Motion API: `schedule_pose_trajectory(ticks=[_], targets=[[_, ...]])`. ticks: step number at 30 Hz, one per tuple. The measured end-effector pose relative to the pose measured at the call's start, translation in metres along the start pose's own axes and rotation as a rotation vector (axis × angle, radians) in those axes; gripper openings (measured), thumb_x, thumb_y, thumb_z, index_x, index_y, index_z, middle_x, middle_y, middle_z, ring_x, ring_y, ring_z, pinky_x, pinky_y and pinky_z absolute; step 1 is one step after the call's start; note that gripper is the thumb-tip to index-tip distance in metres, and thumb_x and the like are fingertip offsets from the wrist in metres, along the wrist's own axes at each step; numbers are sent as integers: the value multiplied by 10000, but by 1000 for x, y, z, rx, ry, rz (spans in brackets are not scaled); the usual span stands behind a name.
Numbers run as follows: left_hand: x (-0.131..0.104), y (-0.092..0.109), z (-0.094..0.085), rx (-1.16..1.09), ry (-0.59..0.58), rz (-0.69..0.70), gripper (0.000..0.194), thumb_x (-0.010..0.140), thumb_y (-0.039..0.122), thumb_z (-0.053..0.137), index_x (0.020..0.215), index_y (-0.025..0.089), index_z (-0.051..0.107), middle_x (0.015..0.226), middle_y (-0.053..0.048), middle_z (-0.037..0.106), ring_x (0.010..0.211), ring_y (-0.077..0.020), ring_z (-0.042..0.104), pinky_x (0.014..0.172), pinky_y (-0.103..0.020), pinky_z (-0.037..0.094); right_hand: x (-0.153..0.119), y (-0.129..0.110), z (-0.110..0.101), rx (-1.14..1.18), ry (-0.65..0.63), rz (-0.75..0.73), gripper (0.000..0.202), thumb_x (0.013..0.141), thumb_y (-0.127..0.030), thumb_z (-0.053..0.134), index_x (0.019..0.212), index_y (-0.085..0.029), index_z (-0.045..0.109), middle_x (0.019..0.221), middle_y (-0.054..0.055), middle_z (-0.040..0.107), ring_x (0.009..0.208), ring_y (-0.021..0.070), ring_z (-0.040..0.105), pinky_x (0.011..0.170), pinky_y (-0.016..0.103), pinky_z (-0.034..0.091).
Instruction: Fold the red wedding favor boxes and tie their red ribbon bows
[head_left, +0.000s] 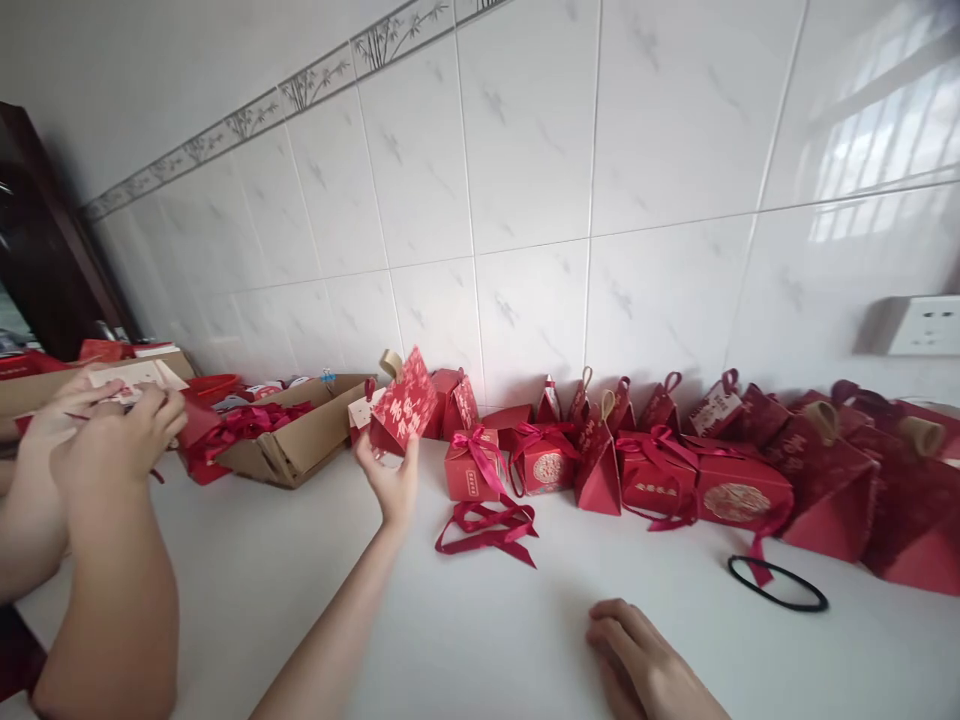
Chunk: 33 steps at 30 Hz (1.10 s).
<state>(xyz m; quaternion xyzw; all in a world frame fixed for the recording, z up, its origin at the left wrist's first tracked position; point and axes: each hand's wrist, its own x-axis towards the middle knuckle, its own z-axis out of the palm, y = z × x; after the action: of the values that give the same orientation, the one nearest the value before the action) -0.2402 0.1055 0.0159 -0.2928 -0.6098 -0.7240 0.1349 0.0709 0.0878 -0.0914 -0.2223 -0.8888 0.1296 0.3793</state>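
Note:
My left hand grips a red triangular gift box with gold lettering and a gold ribbon loop, holding it tilted above the table. Behind it is another small box with a pale face. My right hand rests on the white table near its front edge. Its fingers are curled together, and no object shows in them. Between the hands, farther back, lies a loose dark red ribbon. Just behind the ribbon stands a red box with a bow.
Red gift boxes line the tiled wall. A black elastic loop lies at the right. An open cardboard box containing ribbons stands at the left. Beside it, a co-worker's hands hold a pale card. A wall socket is at far right.

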Motion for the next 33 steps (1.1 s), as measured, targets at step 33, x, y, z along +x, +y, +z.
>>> schedule_pose_trajectory(ticks=[33], targets=[[-169, 144, 17, -411, -1128, 340, 131, 821, 276, 602, 731, 188, 639, 721, -6, 672, 667, -122, 630, 615, -205, 513, -22, -15, -98, 182, 321, 132, 156, 946, -234, 422, 1097, -197, 432, 920, 51, 594, 764, 165, 601, 678, 304, 536]])
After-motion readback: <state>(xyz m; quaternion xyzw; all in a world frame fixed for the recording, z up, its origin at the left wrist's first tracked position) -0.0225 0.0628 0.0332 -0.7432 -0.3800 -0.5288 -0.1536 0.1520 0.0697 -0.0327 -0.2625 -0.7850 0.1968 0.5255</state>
